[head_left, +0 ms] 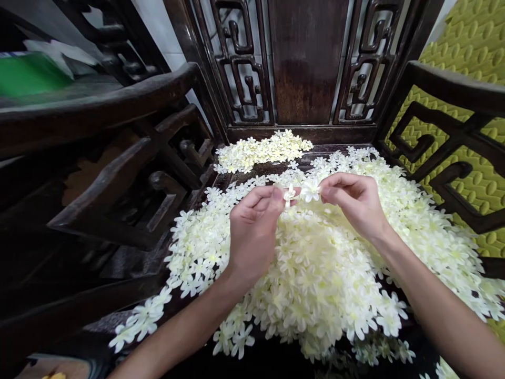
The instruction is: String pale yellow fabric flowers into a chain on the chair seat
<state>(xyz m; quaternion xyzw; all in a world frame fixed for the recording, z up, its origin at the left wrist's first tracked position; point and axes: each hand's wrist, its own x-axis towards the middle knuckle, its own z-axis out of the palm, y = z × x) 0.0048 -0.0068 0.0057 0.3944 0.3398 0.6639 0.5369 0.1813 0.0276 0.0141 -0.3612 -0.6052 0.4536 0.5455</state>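
Over a wide heap of white flowers (315, 268) with pale yellow centres, both hands are raised close together. My left hand (256, 221) pinches a small white flower (290, 196) between thumb and fingers, its petals showing past the fingertips. Just to the right, my right hand (355, 202) grips the edge of another white flower (310, 190), which faces me with its petals spread. The two flowers are nearly touching. Whether a stem or thread lies between them I cannot make out.
A smaller pile of yellowish-white flowers (268, 150) lies at the back of the dark wooden chair seat. Carved armrests (158, 100) rise on both sides, before a latticed backrest (307, 63). A green container (31, 73) is at upper left, a yellow-green textured surface (465, 47) at right.
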